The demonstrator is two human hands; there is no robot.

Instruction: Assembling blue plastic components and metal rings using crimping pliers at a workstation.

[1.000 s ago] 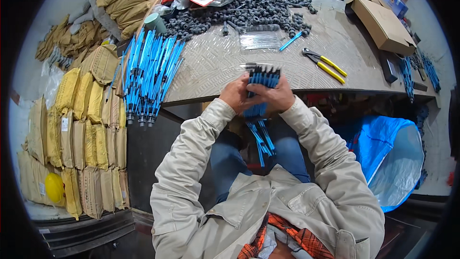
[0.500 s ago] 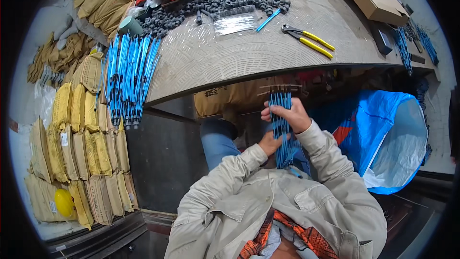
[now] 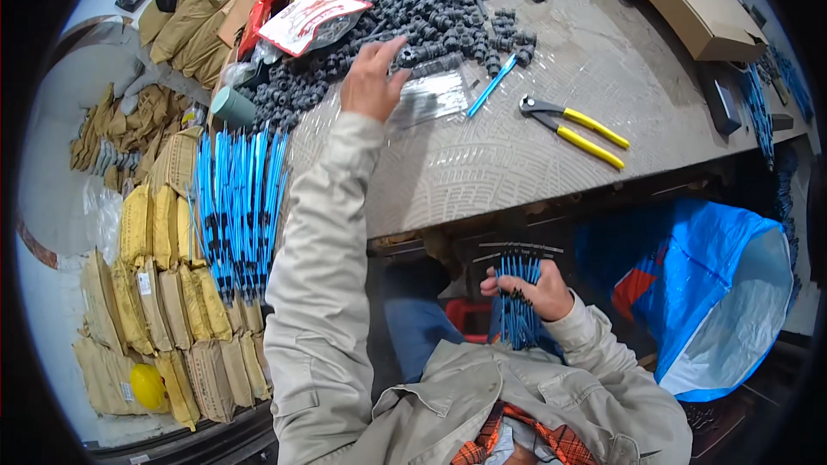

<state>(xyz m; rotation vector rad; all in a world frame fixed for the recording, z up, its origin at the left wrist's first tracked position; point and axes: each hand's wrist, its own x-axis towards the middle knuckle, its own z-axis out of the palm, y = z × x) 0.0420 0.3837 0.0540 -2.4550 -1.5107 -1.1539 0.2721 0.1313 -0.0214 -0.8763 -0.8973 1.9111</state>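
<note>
Whereas the right hand (image 3: 548, 294) has its fingers around the blue rod bundle (image 3: 519, 327), long axis toward the bench (image 3: 482, 164), the left hand (image 3: 369, 86) holds thumb and fingers apart beside dark fittings (image 3: 448, 19), pale strips (image 3: 438, 103) just rightward.

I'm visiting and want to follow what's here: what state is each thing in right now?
Left hand: fingers parted, over the dark plastic parts
Right hand: closed around a bundle of blue sticks
Bundle of blue sticks: held
Dark plastic parts: heaped loose
Single blue stick: lying on the table
Pliers: lying down, handles spread
Blue sack: mouth open
Cardboard box: cannot tell whether shut
</note>
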